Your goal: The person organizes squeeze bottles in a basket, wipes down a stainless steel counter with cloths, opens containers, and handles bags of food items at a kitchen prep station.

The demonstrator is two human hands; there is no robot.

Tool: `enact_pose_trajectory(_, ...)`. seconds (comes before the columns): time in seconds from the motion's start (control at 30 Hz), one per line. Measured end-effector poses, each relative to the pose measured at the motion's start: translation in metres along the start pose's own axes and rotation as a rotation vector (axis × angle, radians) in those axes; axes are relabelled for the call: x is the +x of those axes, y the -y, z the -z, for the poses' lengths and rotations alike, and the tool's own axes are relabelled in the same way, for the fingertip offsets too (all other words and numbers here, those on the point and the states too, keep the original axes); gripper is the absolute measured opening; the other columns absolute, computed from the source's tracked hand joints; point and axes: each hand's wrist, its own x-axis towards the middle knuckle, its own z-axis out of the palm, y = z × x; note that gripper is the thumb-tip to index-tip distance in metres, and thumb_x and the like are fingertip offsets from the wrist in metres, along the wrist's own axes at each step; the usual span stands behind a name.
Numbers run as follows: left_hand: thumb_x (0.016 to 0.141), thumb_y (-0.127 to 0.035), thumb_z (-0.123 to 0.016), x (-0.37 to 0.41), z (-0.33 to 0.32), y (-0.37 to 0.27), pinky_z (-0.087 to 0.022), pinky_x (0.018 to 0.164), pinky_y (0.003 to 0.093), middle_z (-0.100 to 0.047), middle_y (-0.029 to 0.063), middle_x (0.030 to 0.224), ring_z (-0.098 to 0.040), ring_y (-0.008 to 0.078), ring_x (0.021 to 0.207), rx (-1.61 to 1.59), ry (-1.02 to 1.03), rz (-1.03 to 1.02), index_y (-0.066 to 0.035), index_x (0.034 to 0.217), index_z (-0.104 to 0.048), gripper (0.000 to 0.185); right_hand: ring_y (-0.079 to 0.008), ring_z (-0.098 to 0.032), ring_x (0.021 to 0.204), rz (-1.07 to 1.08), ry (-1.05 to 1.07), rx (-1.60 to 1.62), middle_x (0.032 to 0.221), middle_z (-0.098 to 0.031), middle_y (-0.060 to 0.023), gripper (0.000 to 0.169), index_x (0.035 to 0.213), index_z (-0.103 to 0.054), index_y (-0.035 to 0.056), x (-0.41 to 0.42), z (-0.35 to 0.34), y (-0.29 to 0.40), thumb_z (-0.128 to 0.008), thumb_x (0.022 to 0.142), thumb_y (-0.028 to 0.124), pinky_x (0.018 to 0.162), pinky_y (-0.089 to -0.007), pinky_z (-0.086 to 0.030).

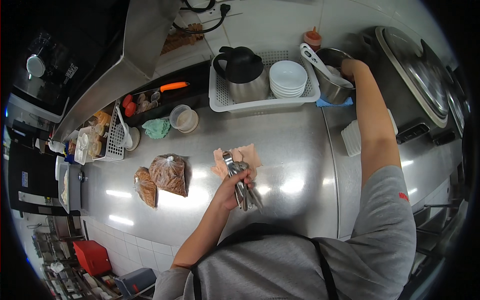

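Observation:
In my left hand is a bunch of metal utensils, apparently spoons and tongs, held above the steel counter near a crumpled peach cloth. My right hand reaches over the rim of a round steel pot at the back right. Its fingers are hidden behind the wrist and rim, so what they touch cannot be seen. A white-handled spoon or ladle leans in that pot. Under the pot lies a folded blue cloth.
A white plastic basket holds a thermal jug and stacked white bowls. Two bags of brown food sit on the left. Beyond them are a green cloth and clear tubs. A large lidded cooker stands right.

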Motion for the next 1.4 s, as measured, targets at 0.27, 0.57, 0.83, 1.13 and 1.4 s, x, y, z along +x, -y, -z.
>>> enact_pose_trajectory(0.27,0.08,-0.004,-0.064,0.0,0.017,0.016,-0.044,0.056,0.0254,-0.052,0.0025,0.068,-0.051,0.0116,0.06,0.043,0.064,-0.052,-0.006,0.089,-0.052,0.015,-0.0327,-0.051,0.116,-0.043,-0.153,-0.007,0.121,-0.054,-0.0248,0.038,0.114,-0.059,-0.0034,0.064,-0.05,-0.044,-0.048,0.079,0.007,0.093,-0.041,-0.042)
enact_pose_trajectory(0.57,0.081,-0.006,-0.063,0.002,0.031,0.019,-0.043,0.056,0.0255,-0.054,0.0026,0.078,-0.048,0.0074,0.061,0.113,0.07,-0.093,-0.006,0.092,-0.052,0.016,-0.0316,-0.057,0.102,-0.191,0.255,1.294,0.111,-0.06,-0.0205,0.031,0.109,-0.055,-0.0061,0.086,-0.059,-0.037,-0.043,0.083,0.006,0.091,-0.041,-0.042)
enact_pose_trajectory(0.83,0.081,-0.006,-0.063,0.013,0.022,0.018,-0.042,0.056,0.0257,-0.055,0.0025,0.078,-0.048,0.0076,0.061,0.107,0.16,-0.04,-0.006,0.091,-0.053,0.014,-0.0315,-0.055,0.107,-0.154,0.071,0.888,0.116,-0.058,-0.0201,0.039,0.119,-0.055,-0.0018,0.158,-0.071,-0.134,-0.044,0.082,0.002,0.09,-0.0435,-0.042)
enact_pose_trajectory(1.13,0.082,-0.004,-0.061,0.008,0.023,0.018,-0.043,0.057,0.0249,-0.052,0.0026,0.068,-0.05,0.0109,0.061,0.084,0.094,-0.063,-0.004,0.091,-0.054,0.012,-0.0281,-0.062,0.094,-0.027,-0.003,0.542,0.108,-0.063,-0.0148,0.039,0.113,-0.06,0.0035,0.072,-0.039,-0.036,-0.051,0.088,0.031,0.08,-0.041,-0.048)
enact_pose_trajectory(1.4,0.081,-0.004,-0.062,0.006,0.02,0.016,-0.042,0.056,0.0252,-0.052,0.0033,0.068,-0.05,0.0116,0.061,0.077,0.116,-0.055,-0.003,0.09,-0.054,0.012,-0.0271,-0.064,0.082,-0.169,0.21,0.756,0.096,-0.065,-0.0144,0.037,0.103,-0.062,0.0035,0.007,0.005,-0.012,-0.049,0.088,0.034,0.07,-0.042,-0.052)
